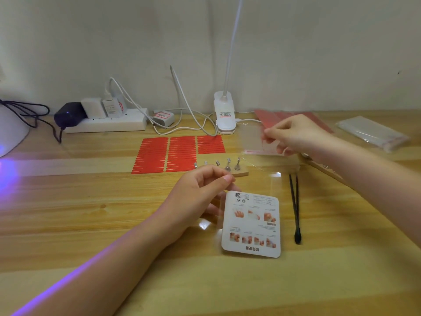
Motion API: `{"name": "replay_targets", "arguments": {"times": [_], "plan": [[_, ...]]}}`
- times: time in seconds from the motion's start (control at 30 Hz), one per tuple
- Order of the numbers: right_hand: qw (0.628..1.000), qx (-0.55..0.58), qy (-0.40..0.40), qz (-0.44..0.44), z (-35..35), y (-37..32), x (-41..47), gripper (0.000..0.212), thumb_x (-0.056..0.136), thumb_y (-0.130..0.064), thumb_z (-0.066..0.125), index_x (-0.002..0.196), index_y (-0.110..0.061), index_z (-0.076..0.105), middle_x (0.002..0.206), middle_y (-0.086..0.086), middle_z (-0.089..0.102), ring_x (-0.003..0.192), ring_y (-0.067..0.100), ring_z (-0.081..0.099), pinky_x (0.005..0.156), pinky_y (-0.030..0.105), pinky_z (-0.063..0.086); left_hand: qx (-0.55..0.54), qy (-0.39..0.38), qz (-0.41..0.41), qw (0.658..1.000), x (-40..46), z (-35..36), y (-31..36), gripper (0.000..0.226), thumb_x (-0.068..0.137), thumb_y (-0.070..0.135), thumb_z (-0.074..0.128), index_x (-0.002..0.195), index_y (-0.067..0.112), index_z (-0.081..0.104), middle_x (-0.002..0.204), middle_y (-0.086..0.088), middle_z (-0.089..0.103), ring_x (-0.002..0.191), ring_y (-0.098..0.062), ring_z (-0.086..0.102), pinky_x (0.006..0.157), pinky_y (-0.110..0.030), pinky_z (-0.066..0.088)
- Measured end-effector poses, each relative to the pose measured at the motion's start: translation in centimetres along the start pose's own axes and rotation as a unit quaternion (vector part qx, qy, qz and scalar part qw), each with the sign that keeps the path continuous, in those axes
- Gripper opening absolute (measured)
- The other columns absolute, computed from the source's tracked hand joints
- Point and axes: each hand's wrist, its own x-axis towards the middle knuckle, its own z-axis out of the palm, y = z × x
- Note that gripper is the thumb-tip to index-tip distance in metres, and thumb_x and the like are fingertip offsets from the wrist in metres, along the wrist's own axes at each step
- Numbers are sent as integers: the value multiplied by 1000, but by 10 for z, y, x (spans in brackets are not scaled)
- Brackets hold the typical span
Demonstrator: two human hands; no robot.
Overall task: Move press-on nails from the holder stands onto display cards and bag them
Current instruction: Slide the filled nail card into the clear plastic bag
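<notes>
A white display card (251, 224) with printed instructions lies face down on the wooden table (91, 213), inside or on a clear sleeve. My left hand (200, 195) pinches the sleeve's upper left corner beside the card. My right hand (293, 133) holds a clear plastic bag (252, 140) with a red strip, lifted above the table at the right. A wooden holder stand (230, 167) with several metal pegs sits just beyond my left hand; no nails show on its pegs.
Red adhesive-tab sheets (180, 153) lie behind the stand. Black tweezers (295, 208) rest right of the card. A stack of clear bags (373, 133) sits far right, red sheets (293, 117) behind my right hand. A power strip (107, 124), clip lamp (224, 115) and UV lamp (10, 131) line the back.
</notes>
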Motion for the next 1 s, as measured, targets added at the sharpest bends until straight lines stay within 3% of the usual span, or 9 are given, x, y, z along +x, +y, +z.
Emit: {"name": "replay_targets", "arguments": {"times": [0.2, 0.33, 0.43, 0.5, 0.6, 0.7, 0.83, 0.9, 1.0], "plan": [[986, 125, -68, 87, -8, -3, 16, 6, 90, -9, 59, 90, -9, 66, 70, 2, 62, 34, 1, 43, 33, 12, 35, 0, 3, 2, 1000, 1, 0, -1, 11, 90, 18, 55, 85, 11, 61, 76, 1, 72, 66, -10, 65, 47, -22, 50], [897, 371, -149, 186, -22, -8, 16, 20, 96, -19, 46, 79, -13, 54, 43, -7, 35, 26, 1, 27, 24, 11, 19, 2, 7, -1, 1000, 1, 0, 0, 10, 90, 17, 55, 85, 11, 62, 76, 0, 72, 65, -10, 65, 46, -22, 50], [988, 56, -61, 133, -23, 3, 13, 29, 91, -26, 58, 68, -16, 44, 43, -5, 32, 34, 8, 29, 33, 17, 23, 6, 11, 1, 1000, 1, 0, -1, 10, 89, 17, 56, 85, 12, 62, 76, 1, 72, 65, -9, 65, 46, -23, 51], [997, -58, 30, 52, -24, 7, 13, 32, 87, -25, 63, 64, -16, 43, 54, -1, 39, 45, 12, 34, 45, 21, 28, 9, 14, 1, 1000, 1, 0, -1, 9, 89, 17, 56, 85, 12, 63, 75, 1, 72, 65, -9, 65, 47, -23, 52], [974, 186, -99, 84, -33, 7, 8, 19, 88, -22, 61, 72, -16, 52, 53, -5, 45, 39, 4, 36, 36, 14, 31, 19, 16, 1, 1000, 1, 0, -2, 10, 89, 18, 56, 85, 13, 63, 76, 2, 72, 66, -10, 65, 48, -24, 53], [976, 149, -137, 78, -40, 15, 2, 9, 81, -17, 66, 84, -9, 63, 56, -4, 62, 43, 1, 53, 40, 11, 44, 22, 19, 0, 1000, 2, 0, -2, 10, 89, 18, 56, 84, 13, 63, 76, 2, 71, 66, -10, 65, 49, -24, 53], [967, 196, -142, 73, -66, 27, -5, 19, 80, -6, 62, 97, -11, 67, 71, -4, 72, 63, 2, 67, 52, 12, 51, 32, 23, 1, 999, 2, 0, -3, 10, 89, 18, 56, 84, 14, 64, 77, 2, 72, 67, -9, 66, 51, -25, 54], [948, 265, -161, 70, -85, 35, -8, 24, 67, -10, 70, 89, -15, 74, 74, -5, 71, 64, 1, 66, 51, 12, 50, 26, 27, 0, 999, 3, 0, -3, 10, 89, 17, 56, 84, 12, 64, 75, 2, 71, 65, -9, 66, 50, -24, 54], [913, 391, -101, 48, -114, 55, -12, 51, 19, -22, 97, 66, -22, 76, 67, -10, 65, 58, -1, 60, 49, 11, 46, 18, 29, 0, 999, 3, 1, -4, 10, 88, 16, 56, 85, 10, 64, 73, 1, 71, 63, -8, 65, 47, -23, 52]]}}
